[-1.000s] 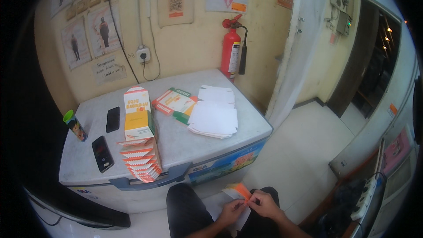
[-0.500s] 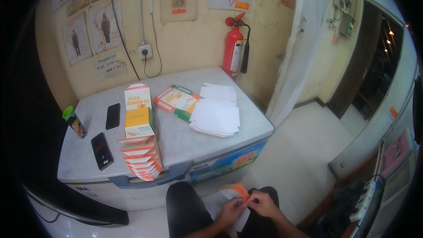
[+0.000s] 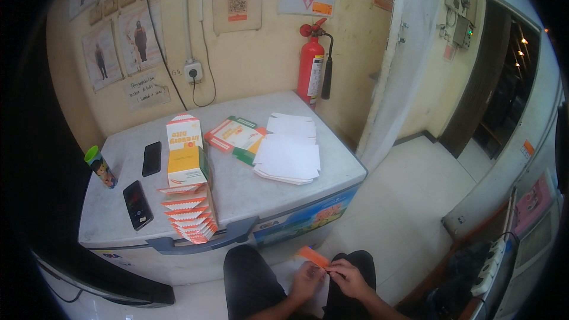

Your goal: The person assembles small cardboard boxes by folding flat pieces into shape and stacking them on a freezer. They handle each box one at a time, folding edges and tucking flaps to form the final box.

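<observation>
A cardboard box blank point(image 3: 314, 256), orange on its visible flap and white inside, lies over my lap between my knees. My left hand point(image 3: 306, 280) is closed on its near left part, fingers bent at the orange flap. From the right, my right hand point(image 3: 349, 277) pinches the same flap's right end, fingertips close to those of the left. The fingers hide the edge between them. Ahead on the white chest freezer, a row of folded cartons point(image 3: 191, 213) with orange zigzag edges leans together, behind it a yellow and white carton point(image 3: 186, 165) with its lid raised.
Flat white box blanks point(image 3: 287, 157) are stacked at the freezer's point(image 3: 237, 201) right, beside a printed blank point(image 3: 236, 136). Two phones point(image 3: 138, 204) and a green-rimmed cup point(image 3: 99, 166) stand or lie at left. A red fire extinguisher point(image 3: 311, 68) is by the wall; a power strip point(image 3: 491, 266) is at right.
The orange flap has tipped over and shows more of its orange face. Both hands have shifted slightly left, still holding the blank.
</observation>
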